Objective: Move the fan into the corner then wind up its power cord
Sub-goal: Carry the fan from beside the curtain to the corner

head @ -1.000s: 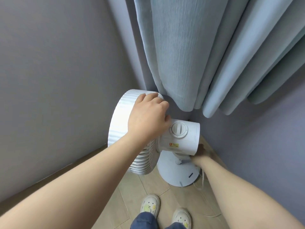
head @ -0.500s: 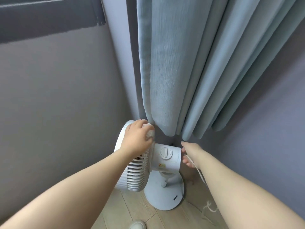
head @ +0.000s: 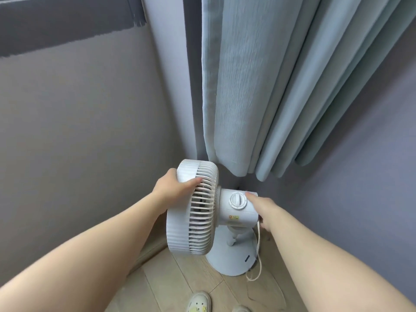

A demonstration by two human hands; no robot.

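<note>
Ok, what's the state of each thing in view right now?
fan: upright, base on the floor in the corner.
power cord: loose, unwound, dangling to the floor.
left hand: grips the fan's rim.
right hand: at the rear housing, holding the cord.
curtain: bunched, hanging above the fan.

A white, slatted fan [head: 191, 212] between my left hand [head: 172, 186] and right hand [head: 264, 210] bears a red-and-yellow sticker [head: 234, 217]. Above them, a pale blue-green curtain [head: 247, 86]; below my right hand, a cream cord [head: 258, 242], light wood-grain floor [head: 175, 284].
</note>
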